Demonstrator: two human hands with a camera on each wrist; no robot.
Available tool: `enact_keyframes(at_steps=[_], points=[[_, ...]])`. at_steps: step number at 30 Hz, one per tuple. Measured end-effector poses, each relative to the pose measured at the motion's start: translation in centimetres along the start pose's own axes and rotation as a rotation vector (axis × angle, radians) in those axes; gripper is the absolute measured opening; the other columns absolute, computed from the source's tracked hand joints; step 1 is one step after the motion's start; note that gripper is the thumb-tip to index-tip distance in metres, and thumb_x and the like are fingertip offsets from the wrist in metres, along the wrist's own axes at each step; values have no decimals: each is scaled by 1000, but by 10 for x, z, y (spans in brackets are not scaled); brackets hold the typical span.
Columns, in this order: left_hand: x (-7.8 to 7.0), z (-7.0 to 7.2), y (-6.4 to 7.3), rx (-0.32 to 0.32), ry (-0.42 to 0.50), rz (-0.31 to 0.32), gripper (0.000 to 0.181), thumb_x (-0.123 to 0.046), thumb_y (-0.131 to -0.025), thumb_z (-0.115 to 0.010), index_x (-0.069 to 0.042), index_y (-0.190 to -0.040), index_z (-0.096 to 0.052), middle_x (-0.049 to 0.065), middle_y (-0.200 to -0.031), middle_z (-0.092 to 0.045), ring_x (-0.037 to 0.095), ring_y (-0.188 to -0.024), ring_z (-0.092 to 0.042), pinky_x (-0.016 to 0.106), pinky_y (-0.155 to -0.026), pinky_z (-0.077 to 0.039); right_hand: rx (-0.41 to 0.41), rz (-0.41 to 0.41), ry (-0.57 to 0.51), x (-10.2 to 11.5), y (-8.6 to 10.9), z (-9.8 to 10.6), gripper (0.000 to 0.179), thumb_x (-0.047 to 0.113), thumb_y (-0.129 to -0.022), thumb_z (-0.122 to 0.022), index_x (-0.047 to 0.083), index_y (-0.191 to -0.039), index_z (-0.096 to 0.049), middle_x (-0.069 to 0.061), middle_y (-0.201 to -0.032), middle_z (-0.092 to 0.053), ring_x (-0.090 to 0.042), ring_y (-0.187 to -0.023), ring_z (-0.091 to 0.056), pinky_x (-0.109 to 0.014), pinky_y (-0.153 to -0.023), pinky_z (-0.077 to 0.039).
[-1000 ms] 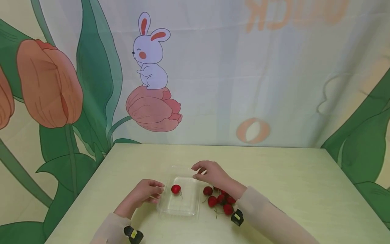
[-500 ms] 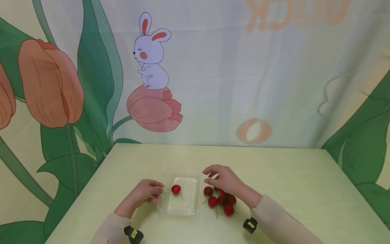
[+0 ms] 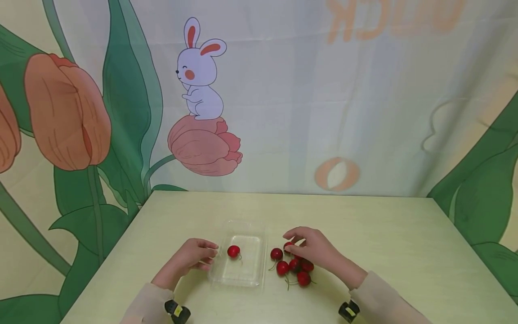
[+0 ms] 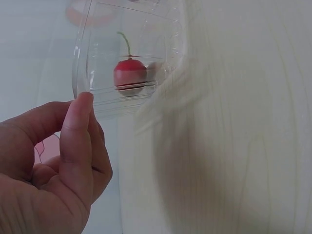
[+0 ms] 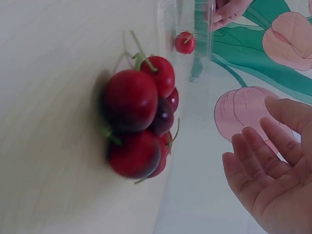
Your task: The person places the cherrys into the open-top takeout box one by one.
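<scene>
My left hand point(image 3: 195, 254) is at the left side of a clear plastic container point(image 3: 252, 275); in the left wrist view its fingertips point(image 4: 84, 97) pinch the rim. One red cherry point(image 3: 233, 251) with a green stem lies inside the container. My right hand point(image 3: 313, 246) hovers just over the far side of a pile of cherries point(image 5: 130, 100) on the table, right of the container. Its fingers point(image 5: 248, 146) are loosely bent and spread, with nothing between them in the right wrist view. One cherry point(image 3: 288, 247) shows just below its thumb and forefinger.
The pale wooden table point(image 3: 388, 238) extends to both sides and behind the hands. A printed cloth point(image 3: 275, 99) with a rabbit and tulips hangs along its far edge. Each wrist carries a small black camera, such as the one on the right wrist point(image 3: 349, 311).
My right hand has moved right and slightly nearer, from beside the container to over the cherries. The left hand, the container and the cherry in it have stayed put.
</scene>
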State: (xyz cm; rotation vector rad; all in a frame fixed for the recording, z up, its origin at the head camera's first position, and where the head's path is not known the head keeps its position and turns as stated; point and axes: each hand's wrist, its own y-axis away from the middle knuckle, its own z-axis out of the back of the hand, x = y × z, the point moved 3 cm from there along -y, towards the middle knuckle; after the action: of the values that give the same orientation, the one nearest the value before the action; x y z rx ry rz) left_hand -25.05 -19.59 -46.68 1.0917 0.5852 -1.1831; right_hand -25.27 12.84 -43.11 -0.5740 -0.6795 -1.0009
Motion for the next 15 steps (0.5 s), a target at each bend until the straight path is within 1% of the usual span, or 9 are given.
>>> enact_keyframes(at_steps=[9,15], points=[[1,1,-1,2,-7,-1,27,-7,-99,-63,9,-121,-65,12,-91,-68,13,-70,-60,21,-58,-59,6,-23,20,-12,13,7,26,14,-92,-73,0,-114,-72,-19,-115,-73,-25,-98,-68,-20,-76,-57],[2,1,-1,7,-5,3,27,-8,-99,-63,8,-121,-65,12,-91,-68,14,-70,-60,21,-58,-59,23,-45,16,-20,23,9,24,13,-92,-74,0,-113,-72,-18,-114,-73,-25,-97,-68,-19,-74,-56]])
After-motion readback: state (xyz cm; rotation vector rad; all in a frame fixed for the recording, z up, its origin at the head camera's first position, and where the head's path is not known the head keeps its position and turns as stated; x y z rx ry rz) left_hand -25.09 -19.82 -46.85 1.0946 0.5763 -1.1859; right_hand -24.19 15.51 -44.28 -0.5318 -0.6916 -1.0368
